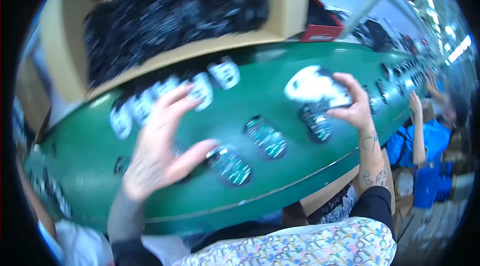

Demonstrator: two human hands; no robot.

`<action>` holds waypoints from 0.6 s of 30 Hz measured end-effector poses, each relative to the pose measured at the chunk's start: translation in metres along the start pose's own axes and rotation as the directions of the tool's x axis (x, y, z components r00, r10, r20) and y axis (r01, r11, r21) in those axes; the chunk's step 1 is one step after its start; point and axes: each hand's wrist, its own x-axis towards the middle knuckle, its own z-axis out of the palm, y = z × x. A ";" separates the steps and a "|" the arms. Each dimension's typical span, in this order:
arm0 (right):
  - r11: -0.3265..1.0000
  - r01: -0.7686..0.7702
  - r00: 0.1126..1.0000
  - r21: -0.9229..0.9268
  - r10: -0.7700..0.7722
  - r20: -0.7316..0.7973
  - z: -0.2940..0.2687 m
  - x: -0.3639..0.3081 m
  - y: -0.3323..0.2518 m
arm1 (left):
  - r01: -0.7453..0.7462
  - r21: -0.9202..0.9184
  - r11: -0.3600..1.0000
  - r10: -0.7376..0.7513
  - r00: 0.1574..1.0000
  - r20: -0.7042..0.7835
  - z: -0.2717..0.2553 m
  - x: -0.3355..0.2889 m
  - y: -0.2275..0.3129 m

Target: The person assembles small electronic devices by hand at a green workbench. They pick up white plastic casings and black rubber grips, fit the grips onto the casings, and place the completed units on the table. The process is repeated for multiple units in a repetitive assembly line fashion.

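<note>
My left hand [160, 141] hovers over the green conveyor belt [280, 66] with fingers spread, holding nothing; small black-and-white flat pieces [200, 88] lie just beyond its fingertips. My right hand [352, 103] grips a white flat piece [312, 86] above the belt. Dark shiny pieces [265, 138] lie on the belt between the two hands. The picture is blurred by motion.
A cardboard box [285, 11] full of dark pieces stands behind the belt at the upper left. A red box [322, 28] sits further back. At the right, a person in a blue shirt [425, 141] works at the belt. Cartons stand on the floor at lower right.
</note>
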 end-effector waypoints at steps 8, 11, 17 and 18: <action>0.961 0.276 0.871 0.001 -0.250 0.424 0.193 0.044 -0.088 | 0.154 -0.237 0.959 -0.165 0.986 -0.029 0.028 -0.065 -0.045; 0.847 0.504 0.797 -0.169 -0.380 0.469 0.220 0.078 -0.071 | 0.360 -0.261 0.896 -0.437 0.823 -0.364 0.020 -0.092 -0.084; 0.691 0.692 0.691 -0.209 -0.551 0.468 0.276 0.134 -0.073 | 0.741 0.020 0.671 -0.549 0.514 -0.659 -0.004 -0.117 -0.171; 0.692 0.699 0.680 -0.183 -0.561 0.472 0.290 0.138 -0.074 | 0.787 0.018 0.617 -0.586 0.475 -0.657 -0.004 -0.123 -0.187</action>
